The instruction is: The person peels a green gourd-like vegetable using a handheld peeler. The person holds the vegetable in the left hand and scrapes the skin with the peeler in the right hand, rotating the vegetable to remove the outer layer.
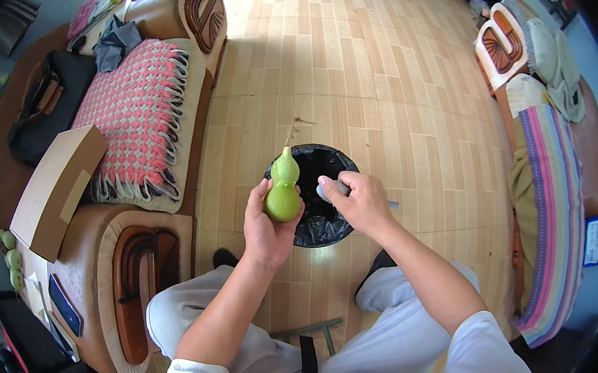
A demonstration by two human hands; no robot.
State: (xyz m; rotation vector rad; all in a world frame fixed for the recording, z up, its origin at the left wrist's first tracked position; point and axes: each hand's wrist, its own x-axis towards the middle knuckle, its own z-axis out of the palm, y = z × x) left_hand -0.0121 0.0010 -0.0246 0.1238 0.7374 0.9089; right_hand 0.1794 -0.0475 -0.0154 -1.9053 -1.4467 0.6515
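Observation:
A green bottle gourd with a dried stem (281,188) stands upright in my left hand (266,228), whose palm and fingers cup its lower bulb. To its right, my right hand (357,196) is closed around a small pale blue-grey object (332,189); its kind cannot be told, as the fingers cover much of it. Both hands are above a round bin lined with a black plastic bag (323,230). The gourd and the object in my right hand are apart.
A sofa with a pink and white crocheted blanket (130,111) and a cardboard box (59,192) is on the left. At the right stands another sofa with a striped cloth (548,215). A metal frame (314,328) lies low between my legs.

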